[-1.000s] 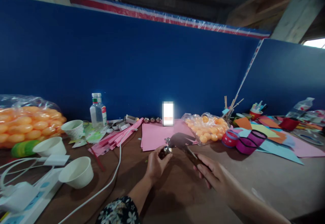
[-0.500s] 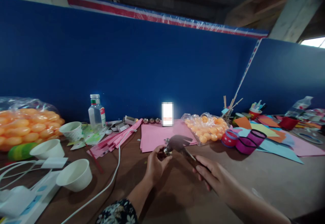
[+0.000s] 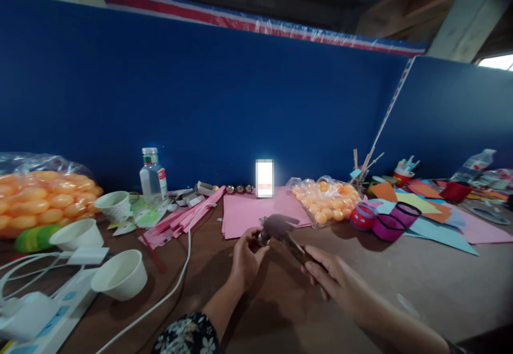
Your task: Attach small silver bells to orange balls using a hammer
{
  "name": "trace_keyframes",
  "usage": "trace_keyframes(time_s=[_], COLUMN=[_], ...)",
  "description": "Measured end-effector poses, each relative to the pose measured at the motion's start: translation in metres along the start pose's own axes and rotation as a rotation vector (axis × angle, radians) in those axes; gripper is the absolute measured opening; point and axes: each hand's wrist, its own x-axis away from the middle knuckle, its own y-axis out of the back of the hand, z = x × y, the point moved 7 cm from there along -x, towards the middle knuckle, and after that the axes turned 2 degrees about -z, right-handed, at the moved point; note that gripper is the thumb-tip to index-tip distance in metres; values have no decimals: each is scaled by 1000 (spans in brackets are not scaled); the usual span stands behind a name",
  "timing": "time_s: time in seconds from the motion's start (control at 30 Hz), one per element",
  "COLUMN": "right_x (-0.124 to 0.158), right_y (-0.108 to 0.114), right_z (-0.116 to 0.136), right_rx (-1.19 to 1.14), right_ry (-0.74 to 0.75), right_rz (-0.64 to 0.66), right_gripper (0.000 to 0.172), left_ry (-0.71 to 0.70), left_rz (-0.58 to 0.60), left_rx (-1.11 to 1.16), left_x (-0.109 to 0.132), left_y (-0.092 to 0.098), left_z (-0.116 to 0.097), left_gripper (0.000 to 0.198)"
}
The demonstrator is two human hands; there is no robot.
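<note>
1. Since the earlier frame, your right hand (image 3: 323,271) had shifted slightly left, and the hammer (image 3: 282,230) had come with it, so that its head hid more of the shiny metal ball (image 3: 263,238).
2. Your right hand was closed around the hammer's handle, with the head reaching forward and left.
3. Your left hand (image 3: 245,260) was partly closed, its thumb and fingers curled around the ball.
4. The ball sat midway along the table (image 3: 380,263), just short of the near edge of the pink sheets (image 3: 244,215). Whether it rested on the tabletop or touched the hammer, I could not tell.
5. Beyond the sheets, three more shiny balls (image 3: 239,189) stood in a row near the table's far edge. A bag of orange balls (image 3: 331,202) lay right of the sheets, toward the same edge.
6. The polished curve looked likely to slip, so a low, steady grip on the ball's sides seemed best for you.
7. Your left fingertips were close to the hammer's head; in my judgement you needed them well clear, and the head kept under control.
</note>
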Motion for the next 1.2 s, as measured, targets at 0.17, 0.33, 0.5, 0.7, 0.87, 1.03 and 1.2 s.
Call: trace_keyframes(time_s=[0.17, 0.33, 0.5, 0.7, 0.87, 1.03, 1.2], right_x=[-1, -1, -3, -4, -3, -2, -1], right_y=[7, 12, 6, 10, 4, 5, 4], right_z=[1, -3, -13, -15, -16, -14, -13], right_rx=[-33, -75, -157, -237, -214, -237, -259], right_ry=[4, -18, -65, -57, -81, -74, -65], right_rz=[-4, -26, -18, -57, -8, -48, -22], right_gripper=[27, 27, 30, 31, 31, 33, 32], left_ry=[-33, 72, 155, 127, 146, 178, 229], left_rz=[-29, 13, 11, 23, 22, 14, 82], left_rx=[-19, 39, 73, 72, 81, 140, 201], left_x=[-2, -3, -3, -2, -2, -3, -2], left_y=[3, 2, 0, -1, -1, 0, -6], left_z=[-7, -7, -3, -6, -5, -6, -6], left_gripper=[38, 39, 43, 40, 43, 42, 41])
